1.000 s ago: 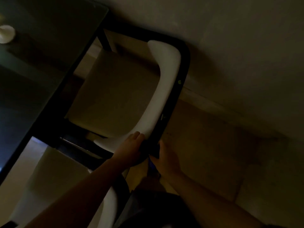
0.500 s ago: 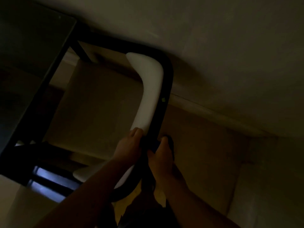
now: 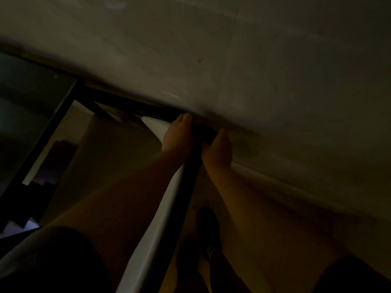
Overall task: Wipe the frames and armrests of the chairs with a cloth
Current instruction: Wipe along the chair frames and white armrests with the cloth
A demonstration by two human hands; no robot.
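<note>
In dim light, a chair's black frame [image 3: 188, 187] runs from the bottom middle up to a far corner by the wall, with a white backrest panel [image 3: 160, 220] along its left side. My left hand [image 3: 178, 134] grips the frame and panel near that far corner. My right hand [image 3: 218, 150] is closed on a dark cloth [image 3: 206, 133] wrapped around the frame just right of my left hand. The cloth is hard to tell from the frame in the gloom. The beige seat [image 3: 118, 157] lies to the left.
A pale wall [image 3: 254, 70] stands close behind the chair, with a skirting board [image 3: 296, 187] running down to the right. A dark glass table [image 3: 27, 106] with a black edge is at the left. My foot [image 3: 208, 227] stands on the tan floor.
Both hands slid along the black frame from its middle up to the far corner near the wall. The camera leaned in closer, so the chair fills more of the view.
</note>
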